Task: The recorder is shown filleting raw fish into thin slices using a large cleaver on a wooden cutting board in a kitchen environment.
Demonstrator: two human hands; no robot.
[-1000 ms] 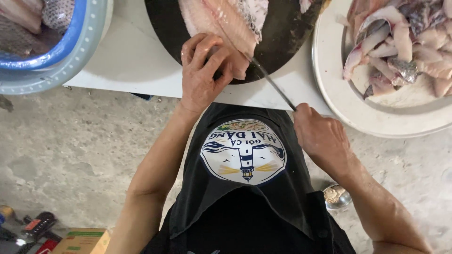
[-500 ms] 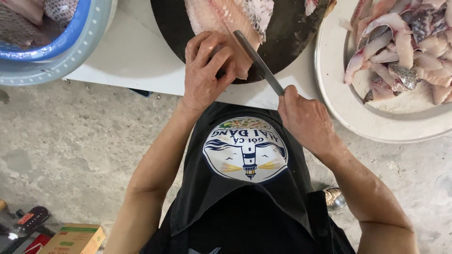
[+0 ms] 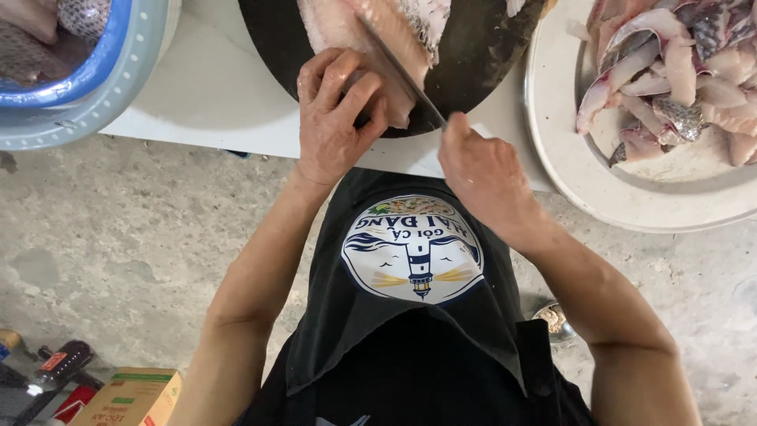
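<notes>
The pale pink fish fillet (image 3: 347,24), with a strip of grey scaled skin along its right edge, lies on a dark round cutting board (image 3: 481,55) at the near edge of a white table (image 3: 213,95). The left hand (image 3: 335,118) presses down on the near end of the fillet, fingers spread and curled over the flesh, holding it flat against the board. The right hand (image 3: 481,170) is closed in a fist around the handle of a long narrow steel knife (image 3: 398,71); the handle itself is hidden inside the grip. The blade runs diagonally up and to the left from the fist, lying across the fillet just beside the left fingertips. To the right, touching the board's edge, sits a large white round plate (image 3: 623,205) carrying a heap of cut fish pieces (image 3: 678,71), pink flesh with grey skin. At the upper left stands a blue plastic basket (image 3: 102,71) inside a pale grey basin. The person wears a black apron with a round printed emblem (image 3: 414,248). Below is a bare concrete floor (image 3: 118,237).
</notes>
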